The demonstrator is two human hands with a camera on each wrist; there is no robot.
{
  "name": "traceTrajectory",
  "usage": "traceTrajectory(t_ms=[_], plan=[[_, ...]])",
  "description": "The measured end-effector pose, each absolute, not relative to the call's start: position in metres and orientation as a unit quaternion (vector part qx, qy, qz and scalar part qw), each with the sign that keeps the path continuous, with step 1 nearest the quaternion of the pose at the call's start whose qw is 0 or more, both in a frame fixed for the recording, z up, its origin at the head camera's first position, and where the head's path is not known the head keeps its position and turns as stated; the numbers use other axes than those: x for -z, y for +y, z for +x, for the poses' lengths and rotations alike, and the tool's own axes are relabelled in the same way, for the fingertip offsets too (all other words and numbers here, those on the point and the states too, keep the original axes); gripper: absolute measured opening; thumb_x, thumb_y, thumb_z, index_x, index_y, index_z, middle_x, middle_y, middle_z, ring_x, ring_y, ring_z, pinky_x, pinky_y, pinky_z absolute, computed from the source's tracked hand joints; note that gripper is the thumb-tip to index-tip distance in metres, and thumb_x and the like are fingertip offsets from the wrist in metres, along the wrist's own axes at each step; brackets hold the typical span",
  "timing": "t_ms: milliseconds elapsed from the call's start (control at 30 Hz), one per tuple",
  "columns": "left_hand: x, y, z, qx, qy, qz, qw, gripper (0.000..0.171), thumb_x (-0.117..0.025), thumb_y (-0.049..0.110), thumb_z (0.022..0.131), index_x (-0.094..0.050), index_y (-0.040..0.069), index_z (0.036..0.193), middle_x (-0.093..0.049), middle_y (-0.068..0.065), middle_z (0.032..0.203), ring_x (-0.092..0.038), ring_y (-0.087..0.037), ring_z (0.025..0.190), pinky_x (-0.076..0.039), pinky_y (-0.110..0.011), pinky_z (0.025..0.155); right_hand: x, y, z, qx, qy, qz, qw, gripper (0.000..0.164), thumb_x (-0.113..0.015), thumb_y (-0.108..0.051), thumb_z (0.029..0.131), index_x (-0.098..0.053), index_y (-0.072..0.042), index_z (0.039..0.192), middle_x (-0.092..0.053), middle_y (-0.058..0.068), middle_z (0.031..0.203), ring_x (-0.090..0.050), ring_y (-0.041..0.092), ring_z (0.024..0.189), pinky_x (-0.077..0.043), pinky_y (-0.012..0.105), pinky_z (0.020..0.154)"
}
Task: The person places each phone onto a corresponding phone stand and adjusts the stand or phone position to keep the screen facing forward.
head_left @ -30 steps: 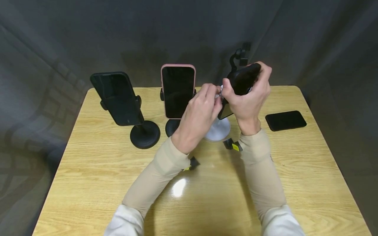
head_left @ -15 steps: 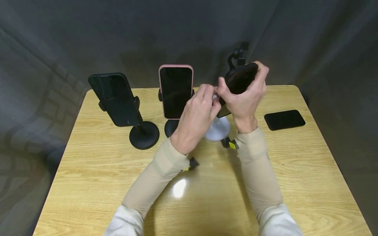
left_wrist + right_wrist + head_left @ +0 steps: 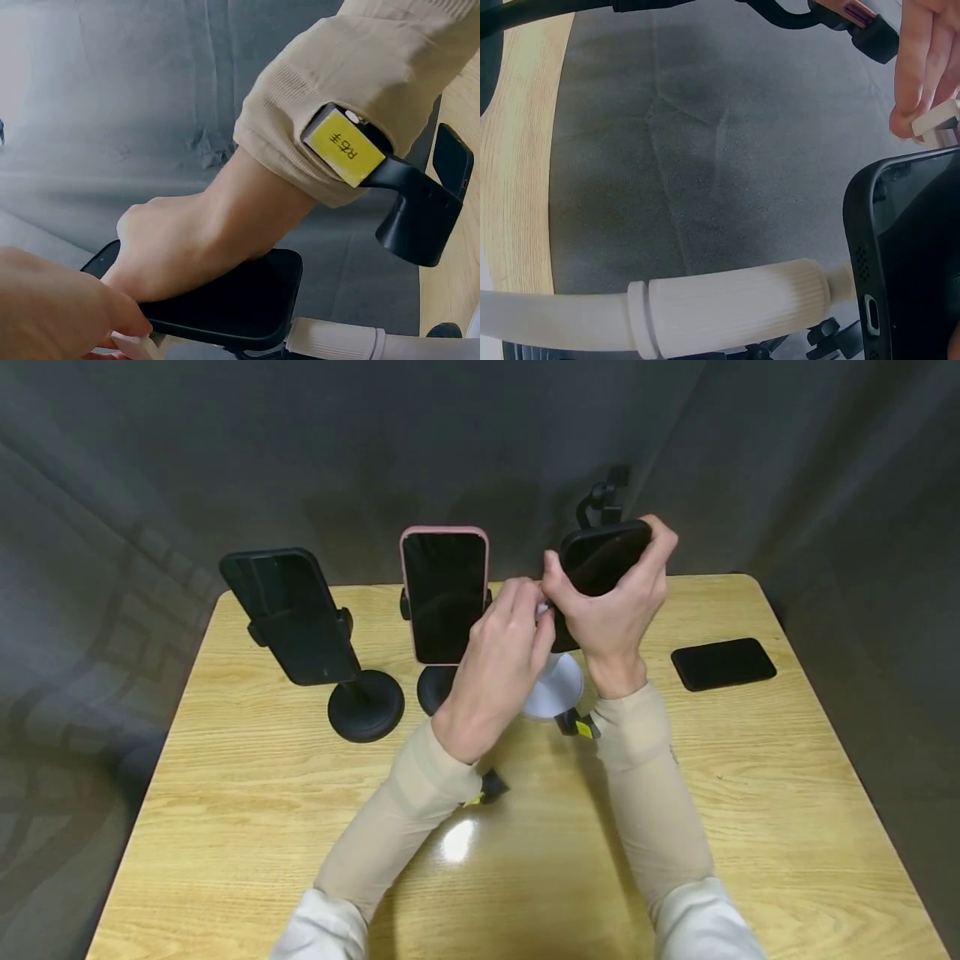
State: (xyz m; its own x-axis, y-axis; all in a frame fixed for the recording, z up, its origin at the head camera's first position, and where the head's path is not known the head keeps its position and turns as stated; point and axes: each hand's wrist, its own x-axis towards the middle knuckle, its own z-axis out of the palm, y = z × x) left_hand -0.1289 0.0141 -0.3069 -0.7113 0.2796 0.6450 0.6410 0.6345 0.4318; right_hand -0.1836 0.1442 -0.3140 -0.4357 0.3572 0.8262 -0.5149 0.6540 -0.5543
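My right hand (image 3: 615,618) grips a black phone (image 3: 603,556) at its sides, screen facing me, over a white phone stand (image 3: 557,693). In the right wrist view the stand's white ribbed neck (image 3: 739,307) reaches behind the phone, near its charging-port end. My left hand (image 3: 498,664) pinches a small white clamp piece (image 3: 934,118) at the phone's left side. In the left wrist view both hands meet at that side, and the fingers partly cover the clamp. Most of the holder behind the phone is hidden.
Left of my hands, a pink-cased phone (image 3: 445,597) and a dark phone (image 3: 288,614) sit in black stands. Another black phone (image 3: 723,664) lies flat on the wooden table (image 3: 765,793) to the right. Behind my right hand rises a black holder (image 3: 607,497). A dark curtain hangs behind.
My right hand has turned the phone more upright and shifted it slightly left. My left hand keeps its pinch on the clamp piece, nearly in place.
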Motion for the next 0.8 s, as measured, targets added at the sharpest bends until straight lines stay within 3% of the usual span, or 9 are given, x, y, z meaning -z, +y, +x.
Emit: traceTrajectory(t_ms=[333, 800], plan=[[0.3075, 0.0137, -0.1269, 0.364, -0.858, -0.260, 0.253, 0.014, -0.056, 0.014, 0.093, -0.058, 0.000, 0.098, -0.055, -0.009, 0.095, -0.052, -0.014, 0.081, -0.052, -0.021, 0.077, 0.3133, 0.1441, -0.1821, -0.413, -0.748, 0.052, 0.517, 0.068, -0.074, -0.044, 0.064, -0.048, -0.002, 0.111, -0.056, 0.013, 0.095, -0.055, 0.017, 0.085, -0.046, 0.030, 0.071], [0.3140, 0.0229, -0.1282, 0.377, -0.844, -0.245, 0.293, 0.018, -0.057, 0.016, 0.093, -0.060, -0.001, 0.097, -0.059, -0.011, 0.098, -0.057, -0.015, 0.085, -0.052, -0.022, 0.083, 0.3085, 0.1403, -0.1786, -0.418, -0.760, 0.032, 0.497, 0.070, -0.074, -0.042, 0.066, -0.046, 0.001, 0.112, -0.057, 0.017, 0.094, -0.056, 0.021, 0.082, -0.046, 0.032, 0.069]])
